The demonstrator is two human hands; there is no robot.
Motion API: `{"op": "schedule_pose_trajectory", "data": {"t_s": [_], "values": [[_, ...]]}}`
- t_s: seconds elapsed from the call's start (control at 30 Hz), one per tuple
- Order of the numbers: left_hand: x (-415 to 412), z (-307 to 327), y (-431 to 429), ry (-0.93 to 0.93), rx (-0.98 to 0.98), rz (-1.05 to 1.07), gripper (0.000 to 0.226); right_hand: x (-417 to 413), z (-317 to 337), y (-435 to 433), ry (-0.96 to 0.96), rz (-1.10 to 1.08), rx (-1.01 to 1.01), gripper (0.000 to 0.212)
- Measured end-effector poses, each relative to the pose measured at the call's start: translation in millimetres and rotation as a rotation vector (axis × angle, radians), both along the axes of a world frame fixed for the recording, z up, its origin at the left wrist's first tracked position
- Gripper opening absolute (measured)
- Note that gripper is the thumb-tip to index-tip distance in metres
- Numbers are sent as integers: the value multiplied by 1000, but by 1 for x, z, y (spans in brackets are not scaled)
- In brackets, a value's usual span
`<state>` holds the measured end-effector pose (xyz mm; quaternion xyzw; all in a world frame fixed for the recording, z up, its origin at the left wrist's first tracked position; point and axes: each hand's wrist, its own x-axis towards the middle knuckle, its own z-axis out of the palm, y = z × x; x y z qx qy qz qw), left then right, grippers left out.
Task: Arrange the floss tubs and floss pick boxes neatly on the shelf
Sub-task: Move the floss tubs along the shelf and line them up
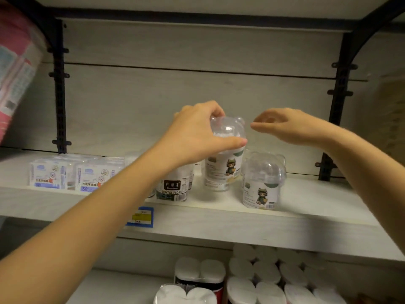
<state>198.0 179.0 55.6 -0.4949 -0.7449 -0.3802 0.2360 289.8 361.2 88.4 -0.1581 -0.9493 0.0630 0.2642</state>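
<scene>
Presently mid-task, by appearance. Left hand (pixel 197 139) grips a bear-lidded floss tub (pixel 221 172) by its lid, mid-shelf (pixel 306 218). Right hand (pixel 291 126) hovers beside it, loosely curled and holding nothing. Second bear tub (pixel 262 187) stands forward, out of line. Black-label tub (pixel 173 189) and floss pick boxes (pixel 72 176) sit left, roughly rowed.

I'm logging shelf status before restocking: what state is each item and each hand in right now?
Held bear-lid floss tub: upright, lid on.
Left hand: grips that tub's lid.
Right hand: beside that tub, holding nothing.
Front bear-lid floss tub: standing upright, lid on, untouched.
Dental Floss tub: upright, partly hidden by forearm.
Floss pick boxes: standing side by side.
</scene>
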Motion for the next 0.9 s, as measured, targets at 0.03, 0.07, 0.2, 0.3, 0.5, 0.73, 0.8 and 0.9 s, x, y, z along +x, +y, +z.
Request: {"op": "schedule_pose_trajectory", "data": {"t_s": [0.03, 0.07, 0.2, 0.3, 0.5, 0.73, 0.8, 0.9], "values": [[-3, -3, 6, 11, -22, 21, 63, 5, -6, 1, 2, 3, -19, 44], [-6, -5, 12, 18, -46, 36, 63, 8, -13, 2, 13, 10, -39, 44], [-13, -13, 22, 10, -190, 61, 66, 15, -33, 3, 31, 58, -132, 51], [-15, -17, 24, -3, -274, 61, 68, 14, -48, 1, 53, 127, -239, 57], [-14, -18, 20, -32, -361, 25, 66, 16, -67, 2, 85, 187, -266, 58], [-12, -13, 16, -16, -447, 11, 67, 16, -68, 2, 80, 274, -284, 59], [-12, -12, 15, -11, -457, 16, 67, 16, -68, 3, 80, 290, -311, 61], [-14, -10, 14, -13, -482, 18, 69, 15, -67, 4, 73, 319, -349, 66]]}}
